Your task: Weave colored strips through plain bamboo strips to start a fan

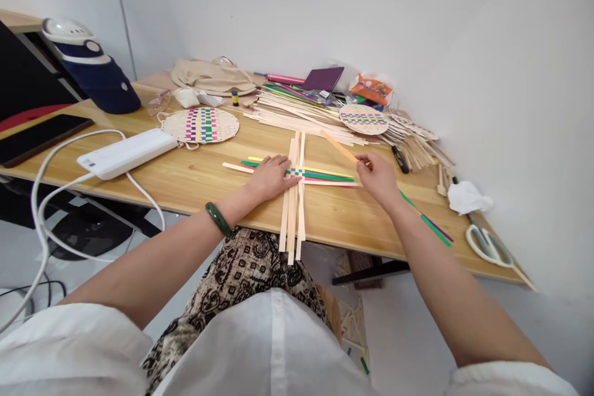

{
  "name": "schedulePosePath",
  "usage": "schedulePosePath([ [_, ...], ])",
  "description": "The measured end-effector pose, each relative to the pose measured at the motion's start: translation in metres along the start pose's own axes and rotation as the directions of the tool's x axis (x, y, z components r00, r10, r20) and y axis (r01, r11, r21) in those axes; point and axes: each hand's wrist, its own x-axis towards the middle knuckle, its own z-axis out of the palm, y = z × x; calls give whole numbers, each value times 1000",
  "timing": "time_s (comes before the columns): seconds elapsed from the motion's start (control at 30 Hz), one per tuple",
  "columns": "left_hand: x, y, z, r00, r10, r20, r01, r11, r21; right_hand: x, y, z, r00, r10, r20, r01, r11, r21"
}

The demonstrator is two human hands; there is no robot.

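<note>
Pale strips cross several coloured strips [327, 176] in green, yellow and pink, woven together at the table's front edge. The pale strips [290, 216] overhang that edge. My left hand [270, 177] lies over the left side of the crossing, pressing it down, with thumb and fingers apart. To the right of the weave, my right hand [375, 174] pinches the end of a light orange strip [338, 146]. This strip slants up and left from the fingers, its far end beyond the coloured strips.
Two woven oval pieces lie behind, one left [223, 125] and one right [363, 119]. Loose pale strips [297, 119] are heaped at the back. Scissors [488, 244] and a black marker [400, 159] are at right. A white power bank [127, 153] with cables, a phone [44, 138] and a blue bottle [99, 77] stand left.
</note>
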Motion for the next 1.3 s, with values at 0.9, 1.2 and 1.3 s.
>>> schedulePosePath([
  [0.9, 82, -20, 7, 954, -297, -36, 288, 945, -156, 21, -17, 62, 988, -29, 152, 28, 1000, 6],
  [1.2, 80, -33, 3, 975, -221, 28, 220, 940, -260, 26, -8, 59, 991, -22, 129, 23, 1000, -7],
  [1.3, 79, -33, 4, 975, -222, 26, 221, 939, -262, 30, -2, 53, 997, 54, 63, -44, 989, -141],
])
